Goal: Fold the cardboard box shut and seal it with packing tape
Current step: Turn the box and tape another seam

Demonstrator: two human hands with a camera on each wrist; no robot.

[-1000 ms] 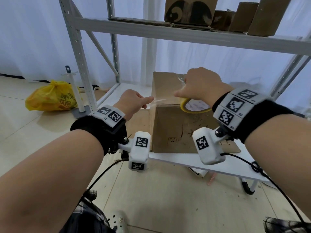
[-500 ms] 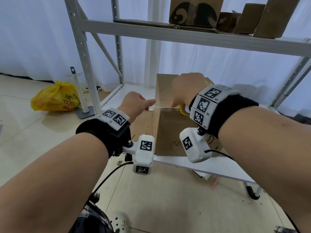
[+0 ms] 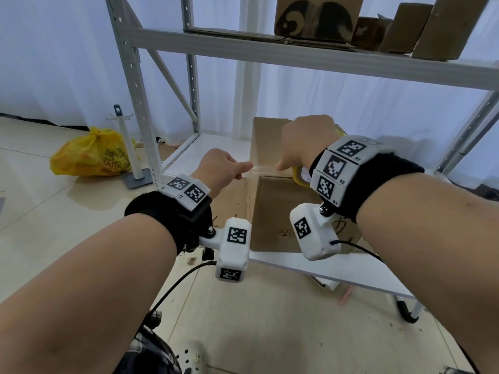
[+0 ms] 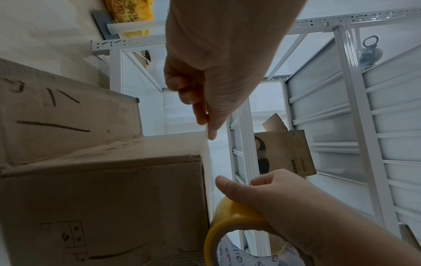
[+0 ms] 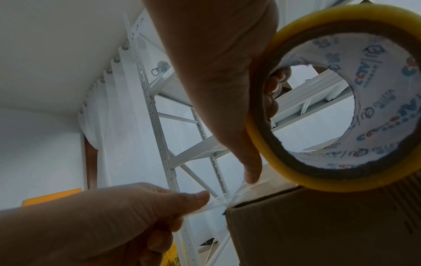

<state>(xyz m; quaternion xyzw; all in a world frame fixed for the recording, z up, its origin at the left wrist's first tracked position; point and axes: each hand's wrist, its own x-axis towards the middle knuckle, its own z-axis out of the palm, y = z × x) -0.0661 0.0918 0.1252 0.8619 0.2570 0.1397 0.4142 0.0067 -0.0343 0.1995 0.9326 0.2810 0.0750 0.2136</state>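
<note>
A brown cardboard box (image 3: 272, 211) stands on a low white shelf board (image 3: 337, 268), its top flaps folded down. My right hand (image 3: 280, 166) grips a yellow roll of clear packing tape (image 3: 298, 179) over the box's top near its left edge, thumb pointing down at the top. My left hand (image 3: 243, 171) is just left of the box and pinches the free tape end. A short strip of tape (image 3: 260, 168) runs taut between the hands across the top left edge. The wrist views show the same: roll (image 5: 341, 93), strip (image 5: 219, 199), box corner (image 5: 318, 225), left-hand pinch (image 4: 206, 126), roll (image 4: 227, 225).
A grey metal rack (image 3: 140, 103) frames the box; its upper shelf (image 3: 297, 49) carries several cardboard boxes. A flat piece of cardboard (image 3: 232, 203) lies left of the box. On the floor to the left are a yellow bag (image 3: 89, 155) and a white stand (image 3: 129, 149).
My right hand has turned over and come left with the roll toward the box's left edge. The tape stretch between the hands is shorter. The left hand keeps its pinch.
</note>
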